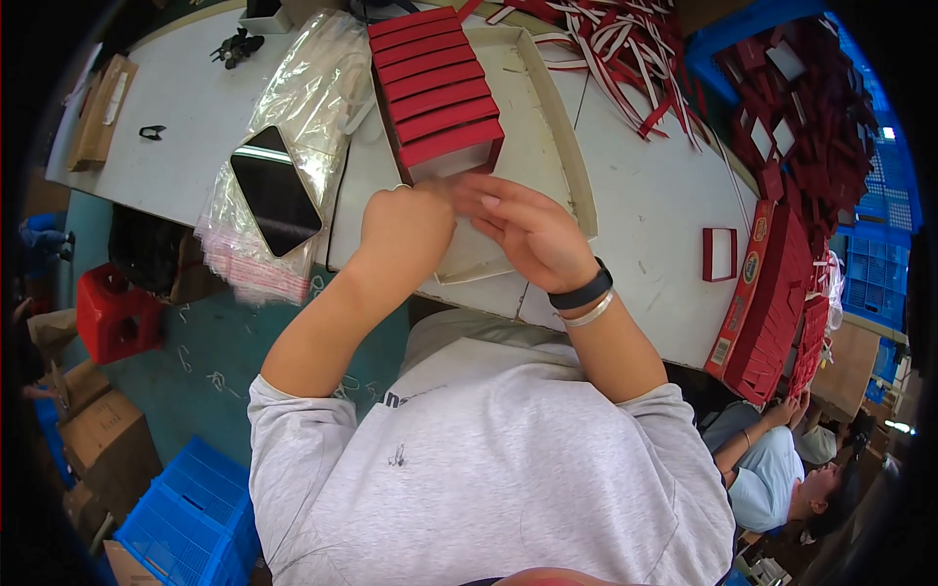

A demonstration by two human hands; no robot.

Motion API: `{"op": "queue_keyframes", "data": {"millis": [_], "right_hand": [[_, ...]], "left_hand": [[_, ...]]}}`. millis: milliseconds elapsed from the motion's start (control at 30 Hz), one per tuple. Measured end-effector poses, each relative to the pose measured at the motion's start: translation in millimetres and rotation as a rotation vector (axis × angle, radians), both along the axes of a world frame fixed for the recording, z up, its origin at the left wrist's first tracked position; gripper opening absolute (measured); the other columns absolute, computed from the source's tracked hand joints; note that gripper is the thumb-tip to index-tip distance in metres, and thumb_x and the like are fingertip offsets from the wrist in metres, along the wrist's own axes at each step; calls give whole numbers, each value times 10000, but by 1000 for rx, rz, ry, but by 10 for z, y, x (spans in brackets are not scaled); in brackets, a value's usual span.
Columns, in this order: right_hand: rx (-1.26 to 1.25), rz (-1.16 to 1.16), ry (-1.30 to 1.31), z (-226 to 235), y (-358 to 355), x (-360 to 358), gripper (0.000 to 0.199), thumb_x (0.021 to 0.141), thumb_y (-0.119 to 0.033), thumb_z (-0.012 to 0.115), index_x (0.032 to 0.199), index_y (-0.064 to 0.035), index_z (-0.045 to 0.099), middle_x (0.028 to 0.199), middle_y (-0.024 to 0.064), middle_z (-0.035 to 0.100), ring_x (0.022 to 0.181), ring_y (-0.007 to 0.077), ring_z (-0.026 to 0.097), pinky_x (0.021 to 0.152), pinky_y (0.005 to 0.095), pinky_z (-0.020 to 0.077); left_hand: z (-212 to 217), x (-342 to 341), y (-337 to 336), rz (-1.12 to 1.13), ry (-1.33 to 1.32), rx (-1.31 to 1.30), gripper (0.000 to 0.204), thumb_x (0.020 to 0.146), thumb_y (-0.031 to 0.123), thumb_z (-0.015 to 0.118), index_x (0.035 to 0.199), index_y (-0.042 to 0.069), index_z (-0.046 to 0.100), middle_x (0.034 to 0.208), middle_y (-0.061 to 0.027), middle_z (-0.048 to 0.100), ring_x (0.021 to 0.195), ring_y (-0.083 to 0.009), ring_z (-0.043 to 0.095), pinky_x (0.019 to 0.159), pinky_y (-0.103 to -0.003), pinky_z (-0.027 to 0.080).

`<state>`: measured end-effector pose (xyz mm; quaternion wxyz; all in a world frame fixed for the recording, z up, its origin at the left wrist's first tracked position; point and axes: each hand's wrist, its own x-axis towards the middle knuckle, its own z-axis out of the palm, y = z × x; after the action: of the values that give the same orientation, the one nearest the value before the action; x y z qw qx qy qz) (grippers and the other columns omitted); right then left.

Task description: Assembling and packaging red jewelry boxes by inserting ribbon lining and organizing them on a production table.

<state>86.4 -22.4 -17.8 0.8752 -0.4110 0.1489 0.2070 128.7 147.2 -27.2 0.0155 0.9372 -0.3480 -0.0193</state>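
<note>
Left hand (405,230) curling closed, right hand (528,230) fingers spreading, whether either is pinching anything unclear, both meeting just below stepped row of red rectangular boxes (435,93), glossy phone (276,190) lying left on crinkled plastic bags (303,107).

boxes (435,93) in tray (557,127) | phone (276,190) on bags (293,117), left | strips (625,44) behind tray

The white flat surface (655,210) carries a shallow cream cardboard tray (572,166); clear plastic bags (303,107); a small red frame (719,255); loose red-and-white strips (625,44).

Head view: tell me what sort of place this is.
Probably a hand-packing workshop: a row of red boxes on the white table, blue crates on the floor, another person working nearby.
</note>
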Motion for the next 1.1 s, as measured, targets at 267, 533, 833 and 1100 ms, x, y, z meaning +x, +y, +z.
{"op": "queue_keyframes", "data": {"millis": [267,533,833,1100], "right_hand": [[-1277,245,-491,517,-685,-566,148,808,-151,676,859,-43,588,905,51,618,873,213,589,794,299,441],[-2186,413,-902,550,-1297,-1072,376,751,-253,703,1055,-65,586,1139,104,574,1125,256,521,939,356,421],[532,-661,-383,47,-1566,-1920,977,777,-837,247,1509,-219,52,1552,150,101,1398,422,141,1104,594,138],[693,-713,-438,18,-1809,-2276,976,769,-841,275,1508,-244,49,1560,135,72,1413,410,94,1107,602,109]], "left_hand": [[404,-106,-21,-24,108,-108,448,758,276,699,1105,24,572,781,-114,617,759,-308,631,625,-365,500],[429,-519,-568,-816,1832,-1975,864,792,682,517,1476,261,196,1492,-76,222,1361,-357,175,1096,-527,131],[287,-1104,-1595,-297,2409,-1808,895,822,775,289,1503,281,-15,1558,-105,-134,1420,-360,-152,1112,-572,-76],[229,-1378,-1940,-212,2467,-1698,885,818,789,257,1501,297,-17,1556,-117,-133,1420,-370,-143,1109,-586,-61]]}}
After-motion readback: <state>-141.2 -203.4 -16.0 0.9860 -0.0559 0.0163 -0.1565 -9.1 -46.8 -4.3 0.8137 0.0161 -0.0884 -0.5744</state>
